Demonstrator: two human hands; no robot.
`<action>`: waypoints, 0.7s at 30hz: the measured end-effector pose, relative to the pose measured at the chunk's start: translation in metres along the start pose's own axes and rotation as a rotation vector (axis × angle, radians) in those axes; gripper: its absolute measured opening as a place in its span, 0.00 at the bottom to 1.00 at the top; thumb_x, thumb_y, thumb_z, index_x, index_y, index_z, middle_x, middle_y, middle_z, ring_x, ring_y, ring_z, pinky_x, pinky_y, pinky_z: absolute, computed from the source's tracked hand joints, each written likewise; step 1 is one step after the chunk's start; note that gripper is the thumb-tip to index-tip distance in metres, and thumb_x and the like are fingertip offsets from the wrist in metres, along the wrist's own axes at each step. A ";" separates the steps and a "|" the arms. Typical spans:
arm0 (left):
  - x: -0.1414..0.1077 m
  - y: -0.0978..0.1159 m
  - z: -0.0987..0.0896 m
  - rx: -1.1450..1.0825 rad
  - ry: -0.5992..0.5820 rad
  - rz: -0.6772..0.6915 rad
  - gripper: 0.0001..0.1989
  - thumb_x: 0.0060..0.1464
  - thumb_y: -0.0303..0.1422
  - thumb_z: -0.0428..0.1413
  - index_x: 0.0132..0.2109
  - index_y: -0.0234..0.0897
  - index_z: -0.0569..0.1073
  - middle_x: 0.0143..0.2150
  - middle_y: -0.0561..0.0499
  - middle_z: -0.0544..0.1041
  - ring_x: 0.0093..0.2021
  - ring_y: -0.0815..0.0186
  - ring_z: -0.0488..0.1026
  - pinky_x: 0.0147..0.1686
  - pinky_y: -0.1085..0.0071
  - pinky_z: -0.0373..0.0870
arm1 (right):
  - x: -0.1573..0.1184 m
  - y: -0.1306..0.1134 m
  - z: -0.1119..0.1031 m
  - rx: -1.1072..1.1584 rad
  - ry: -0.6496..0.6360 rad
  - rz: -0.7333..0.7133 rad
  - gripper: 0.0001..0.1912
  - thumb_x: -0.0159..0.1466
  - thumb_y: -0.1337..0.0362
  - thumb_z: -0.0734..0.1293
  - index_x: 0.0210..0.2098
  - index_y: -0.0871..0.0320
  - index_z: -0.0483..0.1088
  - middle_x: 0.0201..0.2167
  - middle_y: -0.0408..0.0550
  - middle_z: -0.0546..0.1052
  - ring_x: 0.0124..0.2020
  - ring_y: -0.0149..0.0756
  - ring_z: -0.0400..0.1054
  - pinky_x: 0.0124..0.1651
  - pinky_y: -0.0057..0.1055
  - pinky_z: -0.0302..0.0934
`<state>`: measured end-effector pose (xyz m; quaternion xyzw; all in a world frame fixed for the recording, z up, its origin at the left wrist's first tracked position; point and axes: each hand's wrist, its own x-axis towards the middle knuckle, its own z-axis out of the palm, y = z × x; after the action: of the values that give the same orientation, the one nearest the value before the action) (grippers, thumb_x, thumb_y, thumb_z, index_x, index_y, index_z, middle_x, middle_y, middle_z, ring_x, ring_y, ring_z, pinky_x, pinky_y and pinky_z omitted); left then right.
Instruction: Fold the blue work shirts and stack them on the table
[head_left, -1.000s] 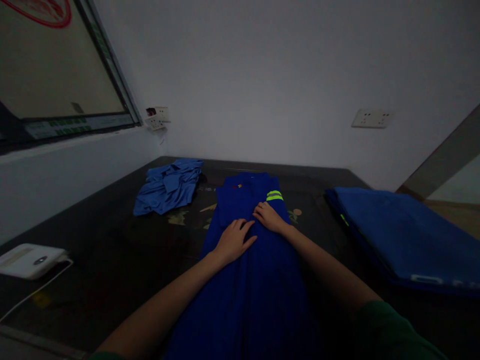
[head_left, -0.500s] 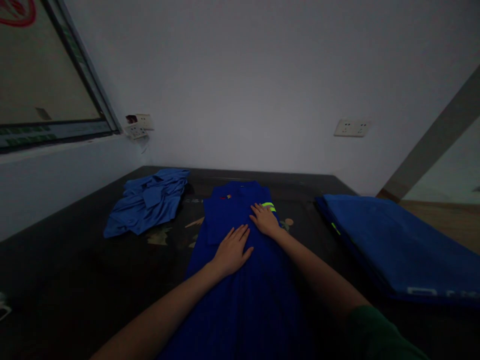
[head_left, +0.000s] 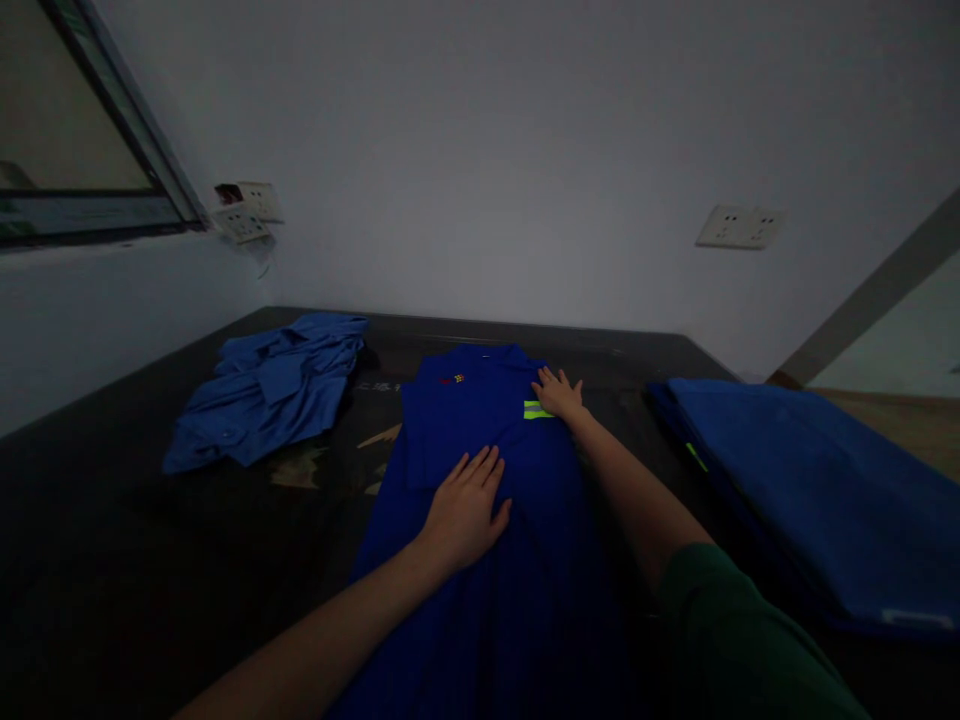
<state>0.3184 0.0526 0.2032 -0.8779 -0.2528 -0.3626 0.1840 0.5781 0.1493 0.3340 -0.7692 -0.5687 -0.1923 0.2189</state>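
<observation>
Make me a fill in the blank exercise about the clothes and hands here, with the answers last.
The hand nearest the yellow-green stripe is the person's ____ hand.
The left hand rests on a garment coloured ____.
The crumpled clothing lies on the picture's ____ side.

Missing words: right; blue; left.

Crumpled mid-blue cloth garment (head_left: 274, 390) near dark desk's (head_left: 615, 368) far left corner. Flat folded stack of blue fabric (head_left: 810, 480), yellow-green strip showing, along right edge. Beyond far edge: pale wall (head_left: 480, 150), white rectangular double socket (head_left: 741, 227) toward right corner.
</observation>
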 end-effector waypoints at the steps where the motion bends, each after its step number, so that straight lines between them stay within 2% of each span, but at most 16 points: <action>1: 0.000 0.000 0.000 -0.009 -0.001 -0.001 0.24 0.61 0.37 0.48 0.61 0.31 0.64 0.66 0.39 0.61 0.67 0.57 0.56 0.65 0.54 0.54 | 0.001 0.000 -0.001 0.004 0.013 0.007 0.29 0.70 0.52 0.48 0.69 0.53 0.46 0.71 0.48 0.44 0.70 0.53 0.31 0.62 0.69 0.29; 3: 0.000 0.000 0.000 -0.031 0.001 -0.003 0.24 0.60 0.36 0.48 0.61 0.32 0.64 0.66 0.40 0.62 0.67 0.57 0.56 0.65 0.53 0.54 | 0.001 -0.001 -0.004 0.002 0.063 -0.004 0.28 0.70 0.54 0.50 0.68 0.54 0.50 0.70 0.49 0.47 0.70 0.54 0.31 0.62 0.69 0.30; 5: 0.000 -0.001 0.000 -0.058 0.018 -0.017 0.23 0.60 0.35 0.49 0.61 0.33 0.65 0.66 0.39 0.60 0.67 0.55 0.56 0.65 0.53 0.54 | -0.003 -0.004 -0.012 0.004 0.177 -0.043 0.25 0.69 0.58 0.54 0.64 0.57 0.57 0.68 0.53 0.53 0.69 0.54 0.36 0.63 0.66 0.33; 7: 0.000 -0.001 0.001 -0.091 0.059 -0.044 0.22 0.58 0.34 0.52 0.59 0.33 0.66 0.67 0.38 0.57 0.67 0.53 0.54 0.63 0.53 0.57 | -0.012 -0.011 -0.021 0.063 0.314 -0.130 0.20 0.67 0.62 0.59 0.58 0.59 0.66 0.63 0.58 0.62 0.66 0.51 0.47 0.64 0.57 0.41; 8: -0.001 -0.001 0.001 -0.108 0.087 -0.056 0.22 0.57 0.34 0.53 0.58 0.34 0.66 0.67 0.38 0.56 0.67 0.51 0.53 0.62 0.52 0.59 | -0.018 -0.015 -0.026 0.120 0.341 -0.209 0.17 0.66 0.64 0.60 0.53 0.60 0.70 0.58 0.58 0.68 0.62 0.49 0.54 0.62 0.51 0.47; 9: -0.001 -0.001 0.001 -0.124 0.116 -0.065 0.21 0.56 0.33 0.54 0.56 0.36 0.67 0.67 0.38 0.56 0.67 0.50 0.53 0.61 0.51 0.61 | -0.026 -0.019 -0.029 0.194 0.314 -0.319 0.14 0.65 0.65 0.62 0.49 0.60 0.73 0.52 0.57 0.72 0.57 0.47 0.61 0.59 0.45 0.53; 11: -0.001 -0.001 0.001 -0.142 0.161 -0.073 0.18 0.55 0.32 0.55 0.53 0.39 0.68 0.63 0.41 0.59 0.64 0.50 0.55 0.58 0.51 0.63 | -0.042 -0.026 -0.033 0.345 0.111 -0.584 0.10 0.64 0.63 0.64 0.41 0.59 0.75 0.41 0.52 0.77 0.45 0.40 0.69 0.50 0.36 0.60; 13: -0.001 0.000 -0.001 -0.142 0.170 -0.075 0.17 0.54 0.31 0.56 0.51 0.41 0.69 0.56 0.42 0.62 0.59 0.52 0.59 0.55 0.52 0.66 | -0.059 -0.029 -0.033 0.440 -0.148 -0.775 0.09 0.62 0.61 0.67 0.36 0.58 0.76 0.35 0.47 0.78 0.37 0.36 0.70 0.43 0.30 0.61; 15: 0.000 0.002 -0.004 -0.129 0.140 -0.073 0.15 0.54 0.31 0.55 0.50 0.40 0.69 0.50 0.43 0.64 0.53 0.54 0.62 0.51 0.55 0.68 | -0.071 -0.029 -0.030 0.456 -0.287 -0.866 0.09 0.60 0.59 0.69 0.34 0.58 0.76 0.33 0.46 0.77 0.35 0.34 0.69 0.39 0.28 0.60; 18: 0.000 0.004 -0.010 -0.100 0.082 -0.056 0.12 0.56 0.31 0.53 0.48 0.39 0.70 0.43 0.45 0.66 0.47 0.56 0.63 0.47 0.56 0.69 | -0.078 -0.026 -0.027 0.421 -0.311 -0.954 0.08 0.59 0.61 0.71 0.35 0.58 0.76 0.35 0.46 0.75 0.38 0.34 0.67 0.42 0.29 0.58; 21: 0.000 0.005 -0.011 -0.086 0.074 -0.028 0.09 0.56 0.30 0.52 0.45 0.39 0.71 0.42 0.45 0.67 0.46 0.57 0.63 0.47 0.56 0.69 | -0.080 -0.024 -0.027 0.397 -0.314 -1.012 0.08 0.59 0.60 0.70 0.37 0.57 0.76 0.36 0.47 0.74 0.40 0.35 0.65 0.47 0.32 0.57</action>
<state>0.3155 0.0435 0.2100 -0.8674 -0.2422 -0.4080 0.1502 0.5314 0.0773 0.3153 -0.3643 -0.9175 -0.0460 0.1529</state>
